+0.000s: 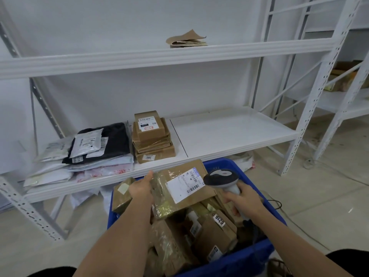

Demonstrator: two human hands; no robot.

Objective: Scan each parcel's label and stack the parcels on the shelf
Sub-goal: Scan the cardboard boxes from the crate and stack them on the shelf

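My left hand (140,188) grips the left edge of a flat brown cardboard parcel (169,198), held tilted above the blue bin (239,262). Its white label (184,185) with barcodes faces up. My right hand (242,200) grips the handle of a grey and black barcode scanner (221,177), whose head sits just right of the label. On the lower shelf (229,132) stand a stack of brown boxes (152,136) and, to its left, a pile of soft mailer bags (85,152).
The blue bin holds several more cardboard parcels (199,232). A folded brown paper bundle (187,40) lies on the upper shelf. A white upright post (311,100) stands at the right, with another rack (347,92) behind it. The scanner's cable (295,222) trails over the tiled floor.
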